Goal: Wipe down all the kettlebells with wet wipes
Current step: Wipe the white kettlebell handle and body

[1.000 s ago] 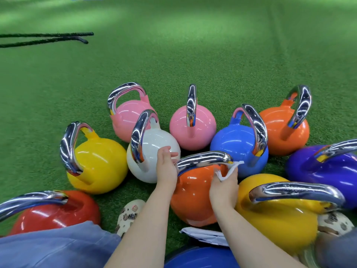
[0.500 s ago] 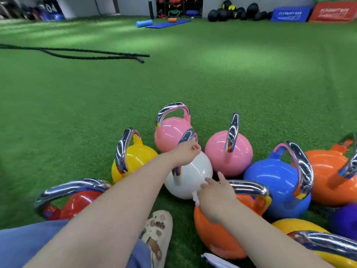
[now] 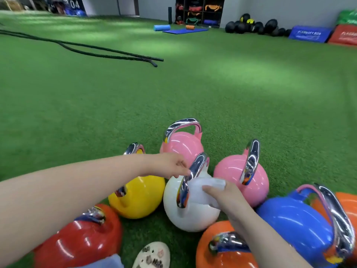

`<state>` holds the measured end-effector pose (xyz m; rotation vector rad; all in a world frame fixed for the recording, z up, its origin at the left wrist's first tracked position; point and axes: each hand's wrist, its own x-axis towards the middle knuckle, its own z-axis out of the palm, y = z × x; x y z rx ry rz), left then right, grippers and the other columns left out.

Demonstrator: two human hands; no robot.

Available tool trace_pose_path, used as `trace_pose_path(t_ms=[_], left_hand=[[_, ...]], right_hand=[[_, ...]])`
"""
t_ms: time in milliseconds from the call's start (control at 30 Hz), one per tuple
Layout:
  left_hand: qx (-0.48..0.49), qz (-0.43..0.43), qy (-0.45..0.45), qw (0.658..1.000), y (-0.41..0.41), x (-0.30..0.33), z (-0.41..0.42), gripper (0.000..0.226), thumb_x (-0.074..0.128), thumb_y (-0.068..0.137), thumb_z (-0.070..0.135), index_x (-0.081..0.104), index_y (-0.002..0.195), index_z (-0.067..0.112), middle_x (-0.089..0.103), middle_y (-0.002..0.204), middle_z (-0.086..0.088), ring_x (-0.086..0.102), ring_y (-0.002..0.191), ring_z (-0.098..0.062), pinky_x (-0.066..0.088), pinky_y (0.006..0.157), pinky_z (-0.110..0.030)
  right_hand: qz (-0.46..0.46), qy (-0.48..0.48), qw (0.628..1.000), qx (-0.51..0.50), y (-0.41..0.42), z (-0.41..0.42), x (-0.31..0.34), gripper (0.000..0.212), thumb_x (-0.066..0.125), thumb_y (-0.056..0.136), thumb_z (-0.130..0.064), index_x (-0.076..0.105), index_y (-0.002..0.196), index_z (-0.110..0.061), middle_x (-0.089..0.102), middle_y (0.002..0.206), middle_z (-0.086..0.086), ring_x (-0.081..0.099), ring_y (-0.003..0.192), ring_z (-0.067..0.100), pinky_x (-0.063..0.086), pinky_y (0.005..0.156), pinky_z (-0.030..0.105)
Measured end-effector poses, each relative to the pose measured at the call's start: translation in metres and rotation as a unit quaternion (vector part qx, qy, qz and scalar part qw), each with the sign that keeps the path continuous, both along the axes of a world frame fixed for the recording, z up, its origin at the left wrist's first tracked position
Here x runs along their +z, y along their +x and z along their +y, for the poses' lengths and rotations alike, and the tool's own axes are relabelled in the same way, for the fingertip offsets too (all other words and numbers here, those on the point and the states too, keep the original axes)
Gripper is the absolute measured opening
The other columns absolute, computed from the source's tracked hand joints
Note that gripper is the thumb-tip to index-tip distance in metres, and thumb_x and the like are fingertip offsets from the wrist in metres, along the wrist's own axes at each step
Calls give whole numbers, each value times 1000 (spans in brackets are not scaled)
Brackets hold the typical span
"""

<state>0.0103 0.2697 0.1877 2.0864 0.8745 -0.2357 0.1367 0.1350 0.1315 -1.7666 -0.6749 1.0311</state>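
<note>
White kettlebell [image 3: 190, 211]: glossy, round body with a chrome handle [image 3: 193, 176], standing on turf among coloured kettlebells. Left hand [image 3: 170, 165], fingers curled, pinches the handle top; just right of that grip, the right hand [image 3: 225, 196] pinches a wet wipe [image 3: 202, 188] on the shoulder. Probably heavy, rigid, slick when damp; best steadied by the handle.
</note>
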Motion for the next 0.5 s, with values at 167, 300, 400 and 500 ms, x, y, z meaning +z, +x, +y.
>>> trace_pose_path(t_ms=[167, 300, 400, 500], left_hand=[[171, -166, -145, 960, -2, -38, -5, 33, 60, 89, 25, 47, 118, 16, 61, 98, 4, 60, 82, -3, 49, 70, -19], [268, -267, -111, 919, -4, -65, -3, 22, 62, 86, 6, 49, 102, 15, 62, 73, 4, 56, 64, -5, 48, 58, -14], [286, -292, -31, 912, -10, -85, -1, 25, 60, 85, 0, 48, 86, 22, 57, 73, 3, 52, 65, -12, 46, 61, -19], [264, -268, 94, 922, -17, -108, -3, 36, 59, 83, -1, 47, 70, 31, 53, 74, 11, 49, 63, -2, 38, 62, -11]], right_hand=[[119, 30, 992, -27, 4, 20, -15, 15, 61, 85, -7, 65, 97, -15, 67, 91, 2, 60, 83, 16, 48, 62, 26], [104, 8, 994, -17, -3, 29, -31, 21, 62, 84, -10, 61, 105, -13, 66, 98, 5, 61, 86, 16, 50, 63, 25], [63, -3, 996, -56, -10, 31, -41, 15, 56, 85, -9, 59, 99, -8, 59, 88, 7, 57, 76, 18, 52, 71, 37], [69, -34, 990, -121, -21, 30, -50, 16, 53, 88, -11, 52, 104, -15, 57, 74, 1, 53, 68, 18, 49, 87, 46]])
